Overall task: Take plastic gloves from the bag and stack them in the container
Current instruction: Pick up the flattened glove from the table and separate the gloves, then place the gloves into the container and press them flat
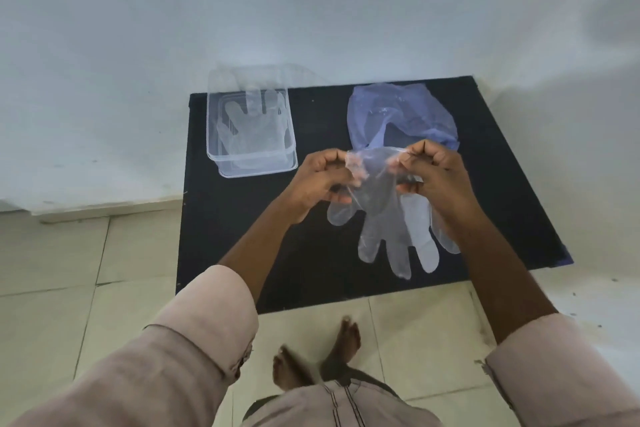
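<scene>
A clear plastic glove [394, 229] hangs fingers-down in front of me above a black mat [242, 236]. My left hand [320, 180] and my right hand [433, 177] each pinch one side of its cuff, holding the opening stretched between them. Behind my hands lies a crumpled blue plastic bag [401, 111] at the mat's back right. A clear rectangular container [213, 135] stands at the mat's back left, with at least one clear glove [252, 128] lying flat inside it.
A clear lid [258, 168] seems to sit under the container's front edge. The mat lies on a tiled floor against a pale blue wall [311, 10]. My bare feet [322, 357] stand on the tiles just below the mat.
</scene>
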The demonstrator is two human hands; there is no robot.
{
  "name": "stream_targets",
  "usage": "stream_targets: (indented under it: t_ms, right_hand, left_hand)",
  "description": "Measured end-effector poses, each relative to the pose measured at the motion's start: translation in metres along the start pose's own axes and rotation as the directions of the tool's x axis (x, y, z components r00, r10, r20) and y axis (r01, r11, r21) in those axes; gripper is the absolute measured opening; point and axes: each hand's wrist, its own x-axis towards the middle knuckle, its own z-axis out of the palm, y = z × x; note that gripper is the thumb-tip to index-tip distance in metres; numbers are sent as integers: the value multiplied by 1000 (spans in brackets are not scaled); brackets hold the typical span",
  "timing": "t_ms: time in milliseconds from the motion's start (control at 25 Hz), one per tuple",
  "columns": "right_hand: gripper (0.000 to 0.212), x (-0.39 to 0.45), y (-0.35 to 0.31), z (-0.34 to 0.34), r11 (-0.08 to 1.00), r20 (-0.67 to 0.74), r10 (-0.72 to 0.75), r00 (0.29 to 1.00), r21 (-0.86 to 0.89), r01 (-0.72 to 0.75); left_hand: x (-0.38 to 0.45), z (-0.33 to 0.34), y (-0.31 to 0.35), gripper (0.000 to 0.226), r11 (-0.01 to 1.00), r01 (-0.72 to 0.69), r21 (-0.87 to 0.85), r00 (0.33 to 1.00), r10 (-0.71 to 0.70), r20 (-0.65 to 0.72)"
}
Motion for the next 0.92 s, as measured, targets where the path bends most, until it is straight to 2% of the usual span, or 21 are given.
stream_targets:
  t_ms: [200, 360, 560, 800, 920]
  right_hand:
    - [11, -6, -27, 2, 998, 6, -36, 999, 50, 36]
    - [7, -14, -41, 10, 999, 16, -30, 999, 41, 30]
    - [15, -21, -50, 25, 999, 14, -26, 1000, 23, 26]
    - [17, -1, -64, 57, 1000, 110, -9, 994, -20, 11]
    - [21, 17, -63, 71, 1000, 160, 1, 987, -20, 3]
  left_hand:
    - [-12, -3, 13, 28, 997, 68, -40, 996, -66, 60]
    - [-19, -7, 20, 24, 999, 14, -34, 1000, -14, -3]
    - [-27, -24, 31, 20, 997, -12, -71, 999, 9, -45]
    - [-36, -52, 40, 14, 995, -87, 55, 983, 95, -154]
    - [-33, -71, 38, 21, 989, -91, 117, 964, 117, -239]
